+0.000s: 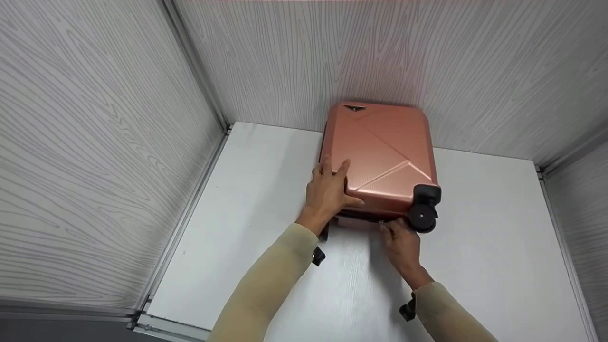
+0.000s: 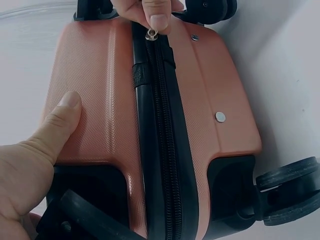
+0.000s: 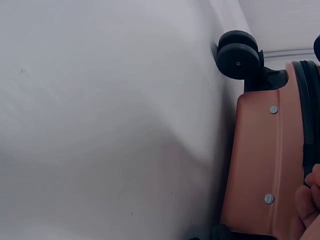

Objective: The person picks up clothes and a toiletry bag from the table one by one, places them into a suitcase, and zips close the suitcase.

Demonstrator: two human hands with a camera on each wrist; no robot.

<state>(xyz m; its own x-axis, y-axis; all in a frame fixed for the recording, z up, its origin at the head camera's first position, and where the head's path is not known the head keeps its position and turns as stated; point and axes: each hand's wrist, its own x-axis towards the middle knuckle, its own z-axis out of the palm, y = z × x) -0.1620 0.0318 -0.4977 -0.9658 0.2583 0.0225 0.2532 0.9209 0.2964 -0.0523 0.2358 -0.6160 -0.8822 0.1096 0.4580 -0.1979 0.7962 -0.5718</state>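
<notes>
A rose-pink hard-shell suitcase [image 1: 380, 142] lies flat on the white surface, its wheeled end toward me. My left hand [image 1: 327, 192] rests on its near left corner, fingers spread over the shell and thumb along the wheeled end. My right hand [image 1: 403, 244] is at that same end, beside a black wheel [image 1: 422, 217]. In the left wrist view, its thumb and finger pinch a small metal zipper pull [image 2: 151, 35]. The black zipper [image 2: 167, 140] below the pull looks closed. At the right wrist view's edge, only part of the right hand [image 3: 310, 200] shows.
A grey wood-grain panel [image 1: 294, 61] rises right behind the suitcase. More panels stand at the left [image 1: 95, 142] and right [image 1: 589, 213]. White surface [image 1: 228, 228] extends on both sides of the suitcase. Black wheels [image 2: 290, 192] stick out from its corners.
</notes>
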